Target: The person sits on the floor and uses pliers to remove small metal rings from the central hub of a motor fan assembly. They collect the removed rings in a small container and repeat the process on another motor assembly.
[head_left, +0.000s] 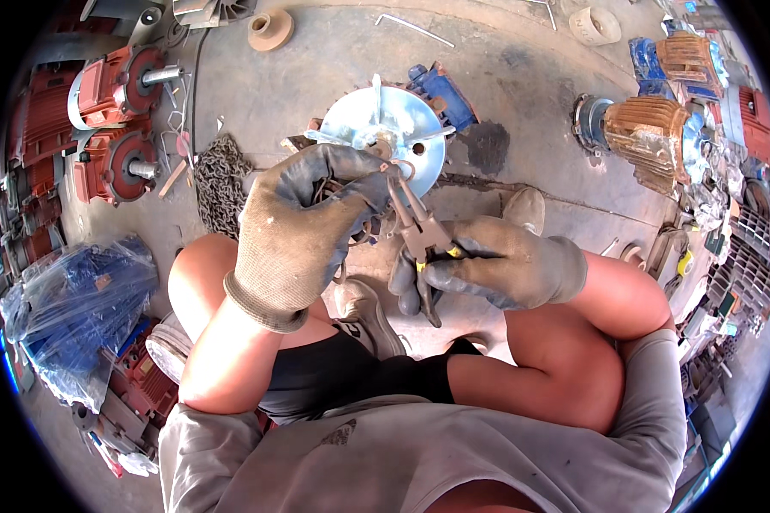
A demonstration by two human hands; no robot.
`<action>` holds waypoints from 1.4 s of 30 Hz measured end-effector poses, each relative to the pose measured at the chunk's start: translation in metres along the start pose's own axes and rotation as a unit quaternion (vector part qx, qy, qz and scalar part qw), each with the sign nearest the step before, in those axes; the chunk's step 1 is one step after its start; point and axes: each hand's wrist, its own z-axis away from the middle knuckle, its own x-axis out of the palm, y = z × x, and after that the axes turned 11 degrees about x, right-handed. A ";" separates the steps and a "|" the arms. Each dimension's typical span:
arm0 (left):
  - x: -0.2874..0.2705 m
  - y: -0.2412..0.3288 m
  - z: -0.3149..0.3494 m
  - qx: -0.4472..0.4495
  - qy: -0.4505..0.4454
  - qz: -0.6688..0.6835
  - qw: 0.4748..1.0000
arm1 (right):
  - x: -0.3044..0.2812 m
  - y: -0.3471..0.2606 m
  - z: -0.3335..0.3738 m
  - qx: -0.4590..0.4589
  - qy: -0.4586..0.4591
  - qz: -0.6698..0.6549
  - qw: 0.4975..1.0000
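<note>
My right hand (496, 261), in a grey-and-tan work glove, grips circlip pliers (423, 235) with yellow-marked handles. Their thin tips point up and away, to a small rusty retaining ring (408, 168). Thumb and fingers of my gloved left hand (304, 218) are closed on this ring beside the plier tips. More brownish loops show partly under the left hand, too covered to tell what they are. Just beyond both hands sits an electric motor (453, 96), its round silver end plate (346, 111) facing up, partly hidden by the left glove.
Red motors (115, 162) and a heap of chain (221, 184) lie at the left, near a plastic-wrapped blue bundle (85, 299). A rusty motor (646, 137) stands at the right. Farther off are a flanged ring (270, 32) and a bent rod (415, 28) on the concrete floor.
</note>
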 end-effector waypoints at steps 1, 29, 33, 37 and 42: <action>0.002 -0.001 0.000 0.000 0.000 0.013 1.000 | -0.001 0.000 0.001 -0.007 -0.002 0.011 1.000; -0.004 -0.010 0.001 0.008 -0.008 0.031 0.999 | 0.002 0.000 -0.005 0.003 0.011 -0.033 0.999; 0.001 -0.013 0.003 0.033 -0.004 0.019 0.999 | 0.002 -0.001 -0.002 0.023 0.007 -0.071 0.997; 0.001 -0.012 0.004 0.041 -0.003 -0.002 0.999 | -0.003 -0.002 -0.001 0.069 -0.024 -0.125 0.989; 0.001 -0.007 0.007 0.017 -0.004 -0.021 1.000 | -0.003 0.005 -0.002 0.084 -0.069 -0.182 0.977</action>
